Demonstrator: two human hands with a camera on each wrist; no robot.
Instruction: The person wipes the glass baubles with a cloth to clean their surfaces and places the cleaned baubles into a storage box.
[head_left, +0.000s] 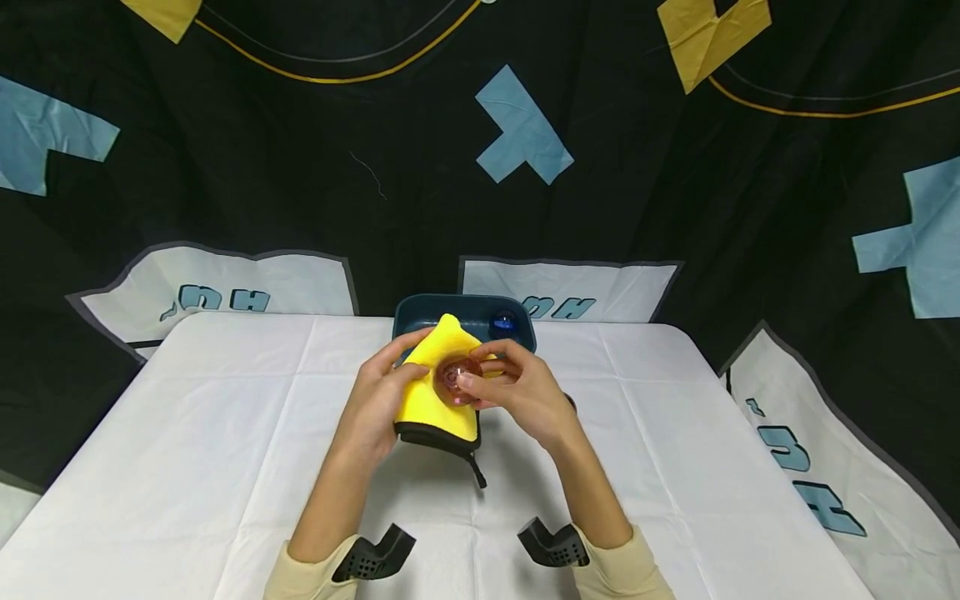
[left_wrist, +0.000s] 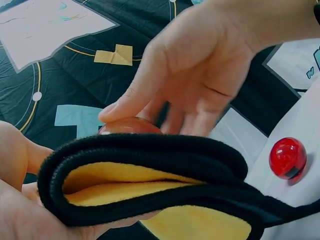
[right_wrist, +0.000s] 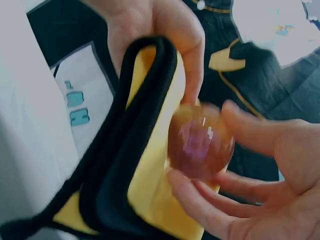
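Note:
A folded yellow cloth [head_left: 423, 404] with black edging and a hanging black loop is gripped by my left hand [head_left: 371, 404], its thumb lying on the front. Against the cloth's face, my right hand [head_left: 525, 396] pinches a clear reddish-amber ball [right_wrist: 200, 142] between thumb and fingers. The left wrist view shows only the ball's top, the rest being hidden behind the cloth. Both hands are above the table, just in front of a dark blue bin [head_left: 467, 305].
A dark blue ball [head_left: 503, 323] lies in the bin's right side. One shiny red ball [left_wrist: 287, 156] rests on the white-covered table [head_left: 225, 433]. Behind the table hangs a black printed cloth [head_left: 315, 167].

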